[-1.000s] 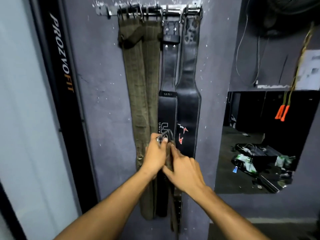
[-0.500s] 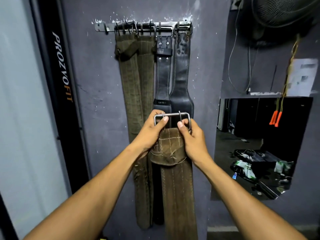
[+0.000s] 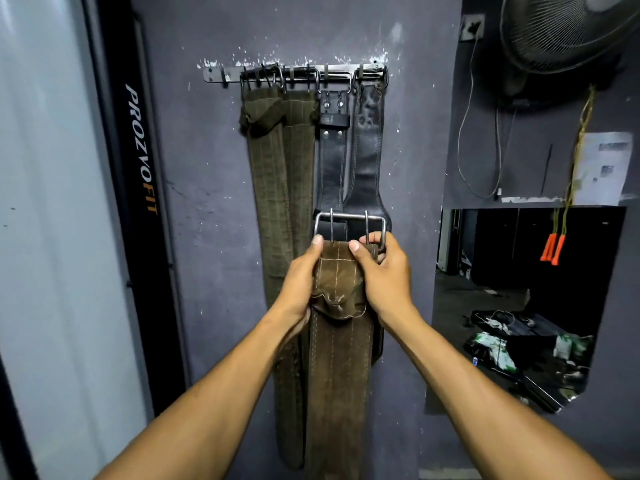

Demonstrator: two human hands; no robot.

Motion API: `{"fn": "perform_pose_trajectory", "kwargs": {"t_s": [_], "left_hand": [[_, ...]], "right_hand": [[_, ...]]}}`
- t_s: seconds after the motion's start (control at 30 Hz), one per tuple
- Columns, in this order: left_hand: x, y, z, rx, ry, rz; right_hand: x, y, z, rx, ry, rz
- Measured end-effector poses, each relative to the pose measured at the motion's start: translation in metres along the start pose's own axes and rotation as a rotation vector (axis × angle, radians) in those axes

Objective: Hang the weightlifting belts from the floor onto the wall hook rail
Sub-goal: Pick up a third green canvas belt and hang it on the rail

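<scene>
A brown suede belt (image 3: 339,368) hangs down from both my hands in front of the wall. My left hand (image 3: 299,285) grips its top left edge. My right hand (image 3: 384,275) grips the top right, fingers hooked on the steel double-prong buckle (image 3: 349,225). The buckle is well below the metal hook rail (image 3: 294,73). On the rail hang two olive-brown belts (image 3: 277,188) at the left and two black leather belts (image 3: 349,168) at the right. The held belt covers the lower parts of the black ones.
A black strip with PROZVOFIT lettering (image 3: 142,147) runs down the left beside a pale panel. At the right are a wall fan (image 3: 568,29), a dangling cable, orange-handled skipping rope (image 3: 552,249) and a mirror (image 3: 519,306) reflecting clutter on the floor.
Both hands have lifted the brown belt from waist height and turned its buckle flat toward the wall. The view has tilted down a little, so the rail sits lower in frame.
</scene>
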State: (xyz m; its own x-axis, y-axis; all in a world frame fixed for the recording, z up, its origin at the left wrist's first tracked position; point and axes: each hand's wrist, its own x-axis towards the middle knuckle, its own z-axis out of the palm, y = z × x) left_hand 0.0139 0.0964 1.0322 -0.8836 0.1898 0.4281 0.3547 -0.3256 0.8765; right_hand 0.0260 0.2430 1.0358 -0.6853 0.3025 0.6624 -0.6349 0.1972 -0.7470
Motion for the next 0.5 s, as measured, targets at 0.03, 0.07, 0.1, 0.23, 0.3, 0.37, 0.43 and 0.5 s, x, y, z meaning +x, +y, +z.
{"fn": "perform_pose_trajectory", "kwargs": {"t_s": [0.03,0.07,0.1,0.23,0.3,0.37,0.43,0.5], "left_hand": [[-0.002,-0.006,-0.003,-0.117,-0.073,-0.01],[-0.008,-0.014,-0.007,-0.208,-0.137,-0.02],[-0.014,-0.025,-0.012,-0.222,-0.157,-0.038],[-0.032,-0.051,-0.017,0.235,-0.021,0.008],[-0.03,-0.049,-0.014,0.271,0.045,0.042],[-0.026,-0.045,-0.011,0.219,0.047,0.073],[-0.022,-0.046,-0.012,0.165,0.015,0.085],[-0.022,-0.049,-0.013,0.079,-0.029,0.039]], "right_hand": [[0.004,-0.002,0.0,0.039,0.023,0.024],[0.009,-0.004,0.0,0.084,0.047,0.052],[0.015,-0.007,-0.001,0.127,0.07,0.077],[0.032,-0.013,0.002,0.225,0.041,0.113],[0.028,-0.013,0.005,0.279,-0.044,0.096],[0.019,-0.009,0.007,0.218,-0.092,0.062],[0.014,-0.005,0.007,0.128,-0.075,0.014],[0.018,-0.006,0.007,0.121,-0.075,0.008]]}}
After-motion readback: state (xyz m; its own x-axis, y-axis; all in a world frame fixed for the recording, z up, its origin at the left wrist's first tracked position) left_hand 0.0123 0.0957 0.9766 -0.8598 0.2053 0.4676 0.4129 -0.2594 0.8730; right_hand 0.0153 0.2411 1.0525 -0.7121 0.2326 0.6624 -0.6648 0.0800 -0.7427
